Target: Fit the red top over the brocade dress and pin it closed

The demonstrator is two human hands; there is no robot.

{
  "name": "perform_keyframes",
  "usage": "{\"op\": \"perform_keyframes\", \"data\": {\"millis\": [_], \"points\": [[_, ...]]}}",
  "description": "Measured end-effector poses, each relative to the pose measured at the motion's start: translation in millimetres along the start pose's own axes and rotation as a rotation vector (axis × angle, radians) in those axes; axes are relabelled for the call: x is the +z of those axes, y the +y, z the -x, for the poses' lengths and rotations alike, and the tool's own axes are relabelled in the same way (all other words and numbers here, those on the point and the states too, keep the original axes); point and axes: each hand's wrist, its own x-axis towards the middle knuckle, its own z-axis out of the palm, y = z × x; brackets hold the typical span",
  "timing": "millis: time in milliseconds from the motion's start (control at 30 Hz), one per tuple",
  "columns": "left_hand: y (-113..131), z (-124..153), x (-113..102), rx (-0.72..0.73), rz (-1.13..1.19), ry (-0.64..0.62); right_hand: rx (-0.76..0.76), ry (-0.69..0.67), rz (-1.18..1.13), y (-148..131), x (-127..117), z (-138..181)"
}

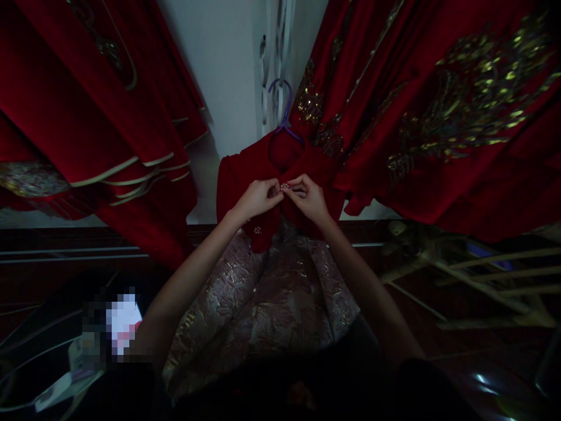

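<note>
A small red jacket (243,169) hangs in front of me on a purple hanger (287,111), over a shiny pinkish brocade skirt (284,280). At the jacket's front, just below the neckline, my left hand (260,196) pinches the edge of the red cloth. Close against it, my right hand (307,196) has thumb and finger closed on a pearly flower-shaped button (284,186). Another flower-shaped button (258,230) sits lower on the jacket's left front. The fingertips partly hide the cloth between them.
Red garments with pale trim (131,169) hang at the left. More red garments with gold sequin embroidery (473,105) hang at the right. A pale metal rail (274,58) holds the hanger; a wooden rack (464,275) stands low at the right.
</note>
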Motion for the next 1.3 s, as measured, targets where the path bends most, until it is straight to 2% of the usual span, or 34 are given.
{"op": "perform_keyframes", "data": {"millis": [133,433,533,633,700,833,900,933,1033,1100,1200,1300], "points": [[1.7,-0.1,-1.3,0.012,-0.052,0.001,0.002,0.002,-0.025,1.2,-1.5,-0.9],[7.3,0.1,-3.4,0.155,-0.26,-0.072,0.03,-0.023,-0.007,0.0,-0.7,-4.1],[9.2,2.1,2.1,0.123,-0.252,-0.008,-0.002,0.017,0.007,2.6,2.7,-6.6],[9.0,4.0,6.8,0.045,-0.147,0.134,-0.027,-0.009,0.019,6.0,5.7,0.5],[8.0,4.2,7.7,-0.001,-0.078,0.21,-0.012,-0.044,0.138,8.3,6.4,13.0],[8.7,3.4,6.3,-0.085,0.006,0.269,0.053,-0.073,0.567,14.3,2.2,41.8],[10.4,4.5,7.1,-0.159,0.131,0.194,0.097,-0.082,0.654,18.3,-3.7,49.3],[10.9,5.7,8.4,-0.196,0.235,0.09,0.127,-0.08,0.642,20.2,-7.6,50.7],[8.8,11.7,15.7,-0.268,0.551,-0.327,0.208,-0.04,0.469,24.3,-21.7,48.1],[5.0,16.7,22.0,-0.285,0.586,-0.487,0.25,-0.014,0.332,25.1,-31.2,44.1],[3.7,22.5,30.5,-0.244,0.513,-0.538,0.358,0.009,0.111,22.8,-42.3,38.1],[15.6,23.6,39.5,-0.115,0.569,-0.517,0.437,0.038,-0.109,15.3,-47.3,31.4]]}}
